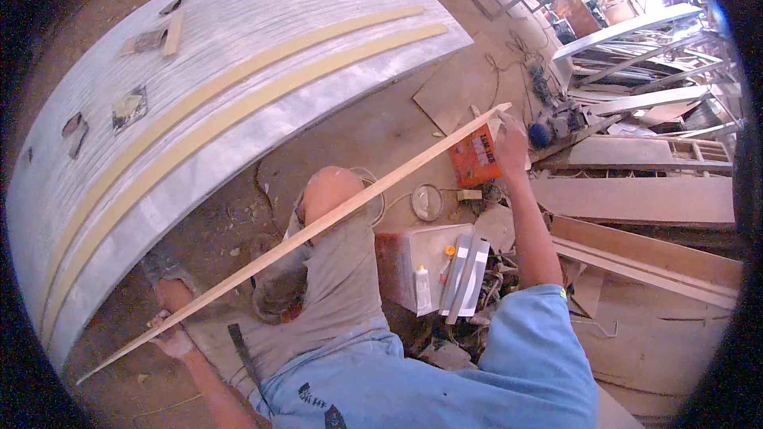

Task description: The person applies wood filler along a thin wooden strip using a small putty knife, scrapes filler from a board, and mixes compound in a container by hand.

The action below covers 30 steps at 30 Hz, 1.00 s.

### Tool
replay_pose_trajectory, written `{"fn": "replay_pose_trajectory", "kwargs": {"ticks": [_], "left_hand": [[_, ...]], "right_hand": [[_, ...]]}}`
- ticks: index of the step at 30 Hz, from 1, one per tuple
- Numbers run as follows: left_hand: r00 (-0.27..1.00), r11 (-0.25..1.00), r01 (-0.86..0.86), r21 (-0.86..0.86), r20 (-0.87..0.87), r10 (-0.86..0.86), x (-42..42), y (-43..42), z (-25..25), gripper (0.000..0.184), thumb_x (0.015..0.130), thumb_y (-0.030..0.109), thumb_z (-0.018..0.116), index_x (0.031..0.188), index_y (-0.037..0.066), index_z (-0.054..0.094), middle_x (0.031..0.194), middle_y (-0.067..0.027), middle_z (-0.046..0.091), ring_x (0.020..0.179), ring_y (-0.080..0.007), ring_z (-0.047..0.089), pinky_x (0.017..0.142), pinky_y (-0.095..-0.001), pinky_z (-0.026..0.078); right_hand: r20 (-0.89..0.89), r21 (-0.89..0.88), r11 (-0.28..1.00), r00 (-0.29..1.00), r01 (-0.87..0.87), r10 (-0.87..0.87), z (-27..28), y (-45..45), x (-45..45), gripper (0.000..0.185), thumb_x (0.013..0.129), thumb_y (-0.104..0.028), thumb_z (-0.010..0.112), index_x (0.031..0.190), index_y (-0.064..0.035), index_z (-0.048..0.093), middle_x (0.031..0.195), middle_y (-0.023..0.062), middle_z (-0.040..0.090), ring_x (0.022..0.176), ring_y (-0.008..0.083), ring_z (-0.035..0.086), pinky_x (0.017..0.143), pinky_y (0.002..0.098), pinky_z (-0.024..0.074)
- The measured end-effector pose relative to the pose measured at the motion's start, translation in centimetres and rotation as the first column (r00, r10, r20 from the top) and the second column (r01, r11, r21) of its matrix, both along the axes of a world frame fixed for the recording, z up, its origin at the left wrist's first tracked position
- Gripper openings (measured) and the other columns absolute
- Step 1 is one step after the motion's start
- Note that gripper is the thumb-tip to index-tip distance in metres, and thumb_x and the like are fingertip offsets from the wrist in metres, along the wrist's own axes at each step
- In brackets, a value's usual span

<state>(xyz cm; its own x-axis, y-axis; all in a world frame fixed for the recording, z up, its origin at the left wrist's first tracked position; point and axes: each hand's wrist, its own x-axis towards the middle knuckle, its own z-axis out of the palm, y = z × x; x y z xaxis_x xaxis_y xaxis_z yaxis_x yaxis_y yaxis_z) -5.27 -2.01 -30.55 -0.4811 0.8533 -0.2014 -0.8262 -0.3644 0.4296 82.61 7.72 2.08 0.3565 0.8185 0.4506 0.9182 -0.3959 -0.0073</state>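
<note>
A long, narrow wooden strip [318, 226] runs slantwise across my body, from lower left up to the right. My left hand [172, 340] grips it near its lower end, fingers wrapped around it. Close to the upper end, my right hand [511, 143] holds the strip with bent fingers. Beyond lies a large pale panel [262, 0] with a ribbed surface. Two yellowish strips [262, 95] lie lengthwise on it, parallel to each other. An orange box [475, 160] with dark lettering is just below my right hand.
A box [389, 270] to my front carries a glue bottle [422, 286] and metal-looking bars [462, 278]. A round tin [427, 202] and cables are on the dusty floor. Boards [636, 199] and scrap timber pile up at the right. Small offcuts [172, 34] rest on the panel.
</note>
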Motion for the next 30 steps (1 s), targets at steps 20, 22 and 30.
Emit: {"fn": "replay_pose_trajectory", "kwargs": {"ticks": [20,22,30], "left_hand": [[0.993,0.995,-0.071,-0.07,0.09,0.077,3.1,0.1,5.0,0.032,0.088,0.022,0.067,0.108,0.0,0.056,0.095,-0.0116,0.06,0.095,-0.0303,0.056,0.095,-0.0458,0.043],[0.95,0.999,-0.013,0.044,0.312,-0.001,1.0,-0.3,2.3,0.031,0.091,0.025,0.063,0.108,0.0,0.056,0.096,-0.0124,0.06,0.097,-0.031,0.055,0.096,-0.046,0.043],[0.999,0.997,-0.011,-0.077,0.039,0.014,1.0,0.3,2.0,0.031,0.097,0.028,0.055,0.111,0.001,0.053,0.091,-0.0122,0.057,0.092,-0.031,0.051,0.094,-0.045,0.043]], "right_hand": [[0.021,-0.065,0.972,0.974,0.226,-0.225,0.4,2.3,3.0,0.044,0.08,0.001,0.049,0.121,-0.0019,0.062,0.113,0.0188,0.065,0.107,0.0363,0.059,0.096,0.0425,0.0447],[0.126,0.069,0.995,0.989,0.065,-0.073,-0.6,2.1,3.6,0.042,0.08,0.001,0.05,0.121,-0.0022,0.062,0.114,0.018,0.065,0.108,0.0357,0.058,0.097,0.0423,0.0443],[0.097,-0.074,0.992,0.991,0.101,-0.094,-0.6,1.7,2.4,0.038,0.083,0.001,0.049,0.119,0.0003,0.062,0.113,0.0197,0.065,0.109,0.0373,0.058,0.096,0.044,0.0449]]}}
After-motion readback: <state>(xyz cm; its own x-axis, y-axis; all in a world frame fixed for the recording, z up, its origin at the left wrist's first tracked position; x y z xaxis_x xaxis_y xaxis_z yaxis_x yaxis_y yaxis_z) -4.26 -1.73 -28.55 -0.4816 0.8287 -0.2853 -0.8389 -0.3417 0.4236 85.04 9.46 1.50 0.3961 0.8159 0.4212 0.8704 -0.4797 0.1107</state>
